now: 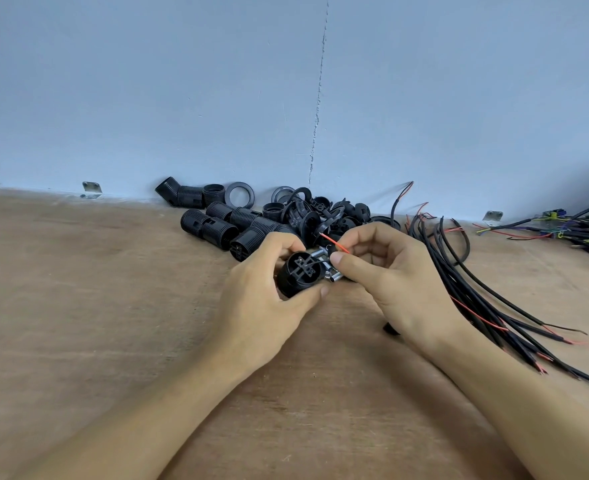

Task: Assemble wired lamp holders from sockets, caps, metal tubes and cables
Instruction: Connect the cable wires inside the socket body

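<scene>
1. The left hand (pixel 262 299) held a black socket (pixel 301 268) just above the table (pixel 78 306). Its fingers and thumb were curled round the ribbed body, and the terminal end faced the camera.
2. The right hand (pixel 390 271) pinched a thin red wire (pixel 333 244) between thumb and forefinger. The other fingers were loosely curled behind, and the wire's tip pointed up and to the left, just beside the socket.
3. The step looked like feeding that wire into a terminal slot. Doing it well probably meant bracing the socket firmly and turning it until the slot faced the wire. Gripping near the tip would help stop the strand buckling.
4. Short metal tubes (pixel 331 273) lay between the two hands. Whether the wire already ran through a tube or cap could not be told, and that was worth checking before seating it.
5. Spare sockets and rings (pixel 237 220) were heaped against the wall, and loose cables (pixel 487 292) fanned out to the right, near the right wrist. A careless elbow could have dragged them.
</scene>
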Available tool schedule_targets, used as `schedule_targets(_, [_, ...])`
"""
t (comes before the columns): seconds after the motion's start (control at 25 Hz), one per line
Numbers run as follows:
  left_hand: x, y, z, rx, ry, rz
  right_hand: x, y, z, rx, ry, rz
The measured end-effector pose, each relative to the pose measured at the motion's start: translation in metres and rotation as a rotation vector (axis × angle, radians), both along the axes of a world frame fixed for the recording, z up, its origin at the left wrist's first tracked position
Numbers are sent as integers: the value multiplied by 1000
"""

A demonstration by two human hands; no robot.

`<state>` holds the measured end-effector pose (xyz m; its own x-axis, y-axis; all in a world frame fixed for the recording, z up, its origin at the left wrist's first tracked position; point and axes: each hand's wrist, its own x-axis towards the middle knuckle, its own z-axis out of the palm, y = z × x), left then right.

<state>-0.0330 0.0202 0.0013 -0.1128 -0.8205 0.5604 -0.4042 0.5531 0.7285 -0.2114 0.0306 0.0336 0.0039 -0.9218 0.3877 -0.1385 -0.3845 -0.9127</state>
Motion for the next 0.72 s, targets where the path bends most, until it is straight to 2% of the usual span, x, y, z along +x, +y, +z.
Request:
schedule_targets(0.16, [0, -1, -1, -48, 16, 39, 0, 2, 1, -15, -35, -5])
schedule_targets(0.28, [-1, -1, -2, -71, 36, 50, 2, 3, 0, -25, 10, 2])
schedule_targets(0.72, [-1, -4, -5, -58, 31, 69, 0, 3, -3, -52, 49, 27])
